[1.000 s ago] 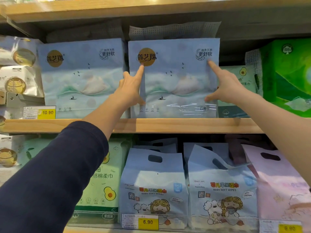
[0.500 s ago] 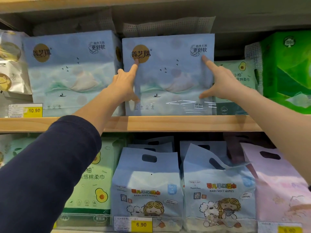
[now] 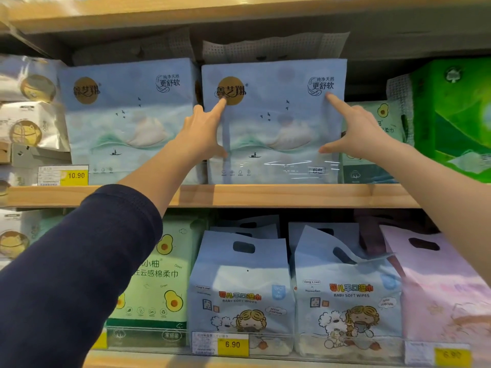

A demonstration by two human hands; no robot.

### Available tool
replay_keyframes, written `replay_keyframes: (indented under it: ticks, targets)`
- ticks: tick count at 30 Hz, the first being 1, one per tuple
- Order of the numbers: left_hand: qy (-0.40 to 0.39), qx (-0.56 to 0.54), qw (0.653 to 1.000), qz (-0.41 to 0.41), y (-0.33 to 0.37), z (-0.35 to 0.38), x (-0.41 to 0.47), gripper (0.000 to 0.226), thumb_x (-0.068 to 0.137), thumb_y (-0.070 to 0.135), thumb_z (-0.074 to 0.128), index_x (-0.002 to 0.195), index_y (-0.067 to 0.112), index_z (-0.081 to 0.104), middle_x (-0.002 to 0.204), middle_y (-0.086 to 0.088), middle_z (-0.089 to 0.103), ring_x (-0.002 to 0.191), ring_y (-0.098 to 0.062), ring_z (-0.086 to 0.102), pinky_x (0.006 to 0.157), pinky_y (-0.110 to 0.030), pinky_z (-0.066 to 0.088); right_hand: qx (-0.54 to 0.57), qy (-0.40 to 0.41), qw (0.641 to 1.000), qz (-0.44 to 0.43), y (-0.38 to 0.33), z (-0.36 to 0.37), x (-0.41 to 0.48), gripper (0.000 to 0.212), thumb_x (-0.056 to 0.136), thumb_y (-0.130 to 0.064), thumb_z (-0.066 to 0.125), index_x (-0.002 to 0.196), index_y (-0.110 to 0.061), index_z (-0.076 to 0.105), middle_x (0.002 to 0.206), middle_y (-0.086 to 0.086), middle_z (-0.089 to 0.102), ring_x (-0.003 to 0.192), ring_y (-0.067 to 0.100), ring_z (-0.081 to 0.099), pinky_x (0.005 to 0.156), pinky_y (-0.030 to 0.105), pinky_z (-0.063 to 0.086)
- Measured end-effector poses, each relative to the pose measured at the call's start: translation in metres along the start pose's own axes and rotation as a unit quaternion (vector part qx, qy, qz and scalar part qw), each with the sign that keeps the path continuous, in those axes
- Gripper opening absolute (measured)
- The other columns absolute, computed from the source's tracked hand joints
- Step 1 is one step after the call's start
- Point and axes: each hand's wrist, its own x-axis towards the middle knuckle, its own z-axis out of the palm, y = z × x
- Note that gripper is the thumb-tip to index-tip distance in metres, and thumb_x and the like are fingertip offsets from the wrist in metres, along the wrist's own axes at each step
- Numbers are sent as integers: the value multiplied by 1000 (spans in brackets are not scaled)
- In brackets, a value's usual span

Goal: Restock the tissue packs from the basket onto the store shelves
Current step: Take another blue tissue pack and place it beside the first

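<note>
A light blue tissue pack [image 3: 276,123] with a gold round logo stands upright on the wooden upper shelf [image 3: 265,195]. My left hand [image 3: 202,134] rests on its left part, index fingertip on the gold logo, thumb spread below. My right hand [image 3: 356,131] touches its right edge, index finger pointing up-left, thumb out. Both hands are spread flat against the pack's front, not wrapped around it. A twin blue pack [image 3: 130,123] stands right beside it on the left. The basket is out of sight.
Green packs [image 3: 457,118] and an avocado-print pack [image 3: 377,144] stand right of the blue one. White packs [image 3: 29,107] fill the far left. Baby wipes bags [image 3: 241,293], a pink bag [image 3: 441,293] and a green avocado pack [image 3: 156,282] crowd the shelf below. Yellow price tags [image 3: 75,175] line the shelf edges.
Both hands stay pressed on the blue pack with fingers in nearly the same spots. The view shifted slightly; the pack looks seated a little deeper and squarer on the shelf.
</note>
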Motion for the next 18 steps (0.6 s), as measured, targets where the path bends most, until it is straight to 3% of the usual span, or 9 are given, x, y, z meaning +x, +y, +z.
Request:
replay_keyframes:
  ticks: [8,14,18]
  targets:
    - [4,-4,1000,5,-7,2,-4,112,71,30,79,149,28,-2,116,-25,43,106,-43,42,82,-43,35,-8,2,1000,10,-6,-3,-12,107,69,-26,79,148,-34,8,132,18,39,118,35,39,95,41,38]
    - [11,-42,999,8,-6,2,-7,114,72,30,77,148,30,-8,95,-17,38,96,-36,42,75,-38,31,6,7,1000,1,-4,-5,-16,106,69,-25,80,147,-38,9,135,16,39,112,34,45,96,42,43]
    - [-18,-111,994,-13,-4,5,-7,118,71,31,78,146,37,-13,111,-23,39,104,-41,43,92,-47,39,74,-14,997,6,-1,-3,-14,108,68,-23,80,146,-42,7,149,8,31,107,28,47,97,40,41]
